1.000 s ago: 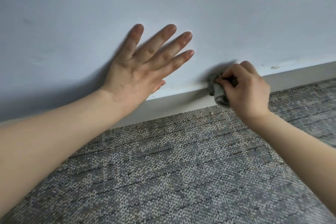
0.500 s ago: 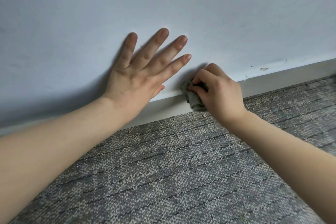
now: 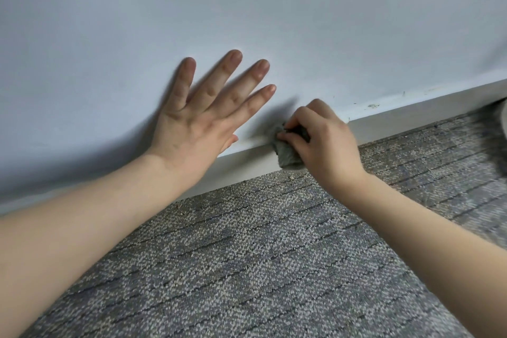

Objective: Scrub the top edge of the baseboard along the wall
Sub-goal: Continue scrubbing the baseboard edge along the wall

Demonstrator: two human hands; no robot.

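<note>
A white baseboard [image 3: 406, 121] runs along the foot of the pale wall [image 3: 301, 22], rising toward the right. My right hand [image 3: 326, 143] is shut on a bunched grey cloth [image 3: 286, 153], which is pressed against the baseboard's top edge and hangs over its face. My left hand [image 3: 203, 121] lies flat on the wall just left of the cloth, fingers spread, its heel over the baseboard. Small dark specks [image 3: 373, 105] sit on the wall just above the top edge, to the right of the cloth.
Grey patterned carpet [image 3: 260, 255] covers the floor up to the baseboard, with small crumbs [image 3: 292, 178] along the seam. A pale, blurred object [image 3: 504, 121] shows at the right edge of the view.
My right hand slid the cloth leftward along the baseboard, closer to my left hand, and now sits about there. The view has shifted slightly; my left hand stays flat on the wall.
</note>
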